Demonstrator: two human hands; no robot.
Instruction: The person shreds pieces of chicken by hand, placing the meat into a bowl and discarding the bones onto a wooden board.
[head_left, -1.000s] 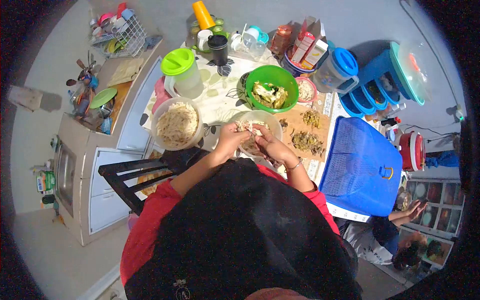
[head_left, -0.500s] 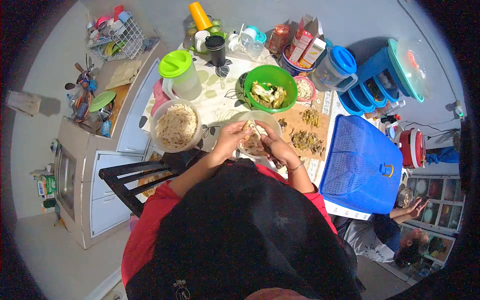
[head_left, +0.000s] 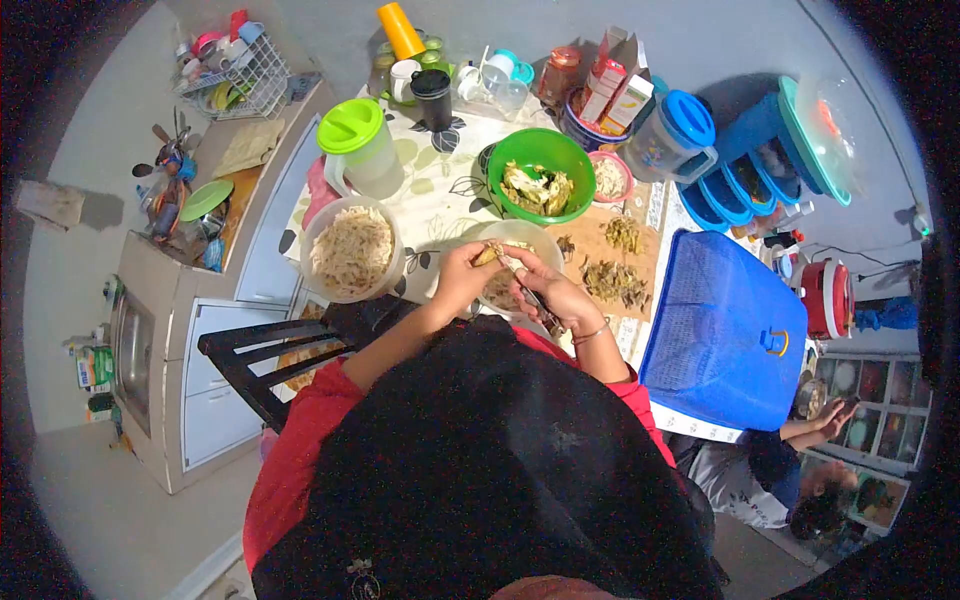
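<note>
Over a pale bowl (head_left: 543,243) of shredded food, both my hands are close together. My left hand (head_left: 462,283) pinches a yellow-green piece of food (head_left: 487,257). My right hand (head_left: 556,296) is wrapped round what looks like a knife (head_left: 546,316); its dark handle sticks out below the palm, and the blade is mostly hidden by the fingers. Beyond the hands a green bowl (head_left: 508,206) holds more yellowish-green and white pieces. To the right, dark olive scraps (head_left: 614,284) lie in piles on a brown board (head_left: 592,226). A second tub of pale shreds (head_left: 350,250) stands left.
A lime-lidded pitcher (head_left: 362,160), a black tumbler (head_left: 432,103) and a blue-lidded jug (head_left: 665,145) stand at the back. A blue mesh cover (head_left: 720,330) lies right. A black chair (head_left: 270,355) is left; another person (head_left: 760,480) sits at far right.
The food piece and my fingers have turned slightly: the piece now shows more above my left fingers, and my right hand has tilted a little. The bowls have stayed put.
</note>
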